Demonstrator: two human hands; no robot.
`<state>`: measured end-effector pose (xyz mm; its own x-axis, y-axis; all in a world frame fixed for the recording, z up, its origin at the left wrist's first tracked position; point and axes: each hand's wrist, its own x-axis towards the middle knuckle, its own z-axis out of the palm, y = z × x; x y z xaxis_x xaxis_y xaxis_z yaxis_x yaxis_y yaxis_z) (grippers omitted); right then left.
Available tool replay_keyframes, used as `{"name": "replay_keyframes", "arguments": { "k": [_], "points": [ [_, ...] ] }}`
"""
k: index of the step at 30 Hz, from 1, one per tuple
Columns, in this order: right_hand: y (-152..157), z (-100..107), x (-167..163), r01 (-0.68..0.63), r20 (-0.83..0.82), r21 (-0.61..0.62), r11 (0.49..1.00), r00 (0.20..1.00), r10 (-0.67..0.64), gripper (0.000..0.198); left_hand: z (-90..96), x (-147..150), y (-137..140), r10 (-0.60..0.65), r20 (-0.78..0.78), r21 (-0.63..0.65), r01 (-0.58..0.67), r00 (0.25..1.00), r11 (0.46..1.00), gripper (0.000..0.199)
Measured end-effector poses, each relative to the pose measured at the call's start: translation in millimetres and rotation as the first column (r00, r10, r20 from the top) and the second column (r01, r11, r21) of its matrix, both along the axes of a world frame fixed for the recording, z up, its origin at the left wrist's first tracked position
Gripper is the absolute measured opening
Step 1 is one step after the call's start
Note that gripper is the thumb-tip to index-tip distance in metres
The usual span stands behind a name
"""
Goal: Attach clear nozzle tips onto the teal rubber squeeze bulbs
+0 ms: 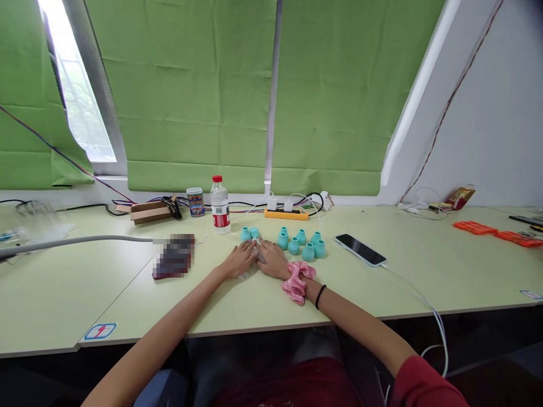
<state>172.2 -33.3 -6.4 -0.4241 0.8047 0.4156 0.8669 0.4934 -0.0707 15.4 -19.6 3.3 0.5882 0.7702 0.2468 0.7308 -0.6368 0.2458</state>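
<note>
My left hand (240, 260) lies low over the table with its fingers stretched toward the middle. Close beside it, my right hand (272, 259) reaches in from the other side, its fingers extended too. Between and beneath them shows a crumpled translucent piece (257, 254), like thin plastic, mostly hidden by the hands. Two small turquoise vase-shaped pieces (245, 234) are just beyond my fingertips, one of them seemingly tilted. Several more turquoise vase-shaped pieces (293, 245) stand grouped right of my right hand. A pink scrunchie (298, 281) and a black band circle my right wrist.
Behind the hands stand a red-capped bottle (220, 206), a can (195, 202) and an orange power strip (286, 214). A charging phone (360, 250) lies right; a blurred dark object (173, 257) lies left. An open cardboard box (150, 211) and orange trays (496, 233) sit farther out.
</note>
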Motion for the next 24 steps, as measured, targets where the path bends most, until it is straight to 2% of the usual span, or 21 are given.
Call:
{"name": "replay_keyframes", "arguments": {
  "k": [4, 8, 12, 15, 20, 24],
  "points": [
    [6.0, -2.7, 3.1, 0.015, 0.041, -0.032, 0.999, 0.999, -0.014, 0.063, 4.0, 2.5, -5.9, -0.035, 0.006, -0.104, 0.036, 0.999, 0.994, 0.055],
    [8.2, -6.1, 2.5, 0.017, 0.068, -0.045, 0.999, 0.998, -0.014, 0.065, 6.4, 3.0, -7.4, -0.063, 0.076, -0.082, 0.069, 0.995, 0.994, 0.052],
    [7.2, -6.8, 1.3, -0.029, 0.065, 0.016, 0.999, 0.998, 0.028, 0.053, 2.8, 2.7, -3.8, 0.036, 0.0, -0.043, -0.036, 0.999, 0.998, 0.054],
    [6.8, -5.9, 1.7, -0.065, 0.082, 0.013, 0.998, 0.995, 0.064, 0.048, 1.6, 0.6, -1.0, 0.105, -0.04, -0.01, -0.106, 0.994, 0.994, 0.051],
    [6.3, -4.1, 3.4, -0.076, 0.069, 0.005, 0.997, 0.995, 0.075, 0.044, 4.0, -1.9, -2.0, 0.129, -0.15, -0.064, -0.14, 0.98, 0.988, 0.049],
    [6.0, -2.5, 3.7, -0.073, 0.027, 0.028, 0.997, 0.997, 0.072, 0.038, 3.7, -1.4, 0.0, 0.263, -0.07, 0.072, -0.258, 0.962, 0.963, 0.04]
  ]
}}
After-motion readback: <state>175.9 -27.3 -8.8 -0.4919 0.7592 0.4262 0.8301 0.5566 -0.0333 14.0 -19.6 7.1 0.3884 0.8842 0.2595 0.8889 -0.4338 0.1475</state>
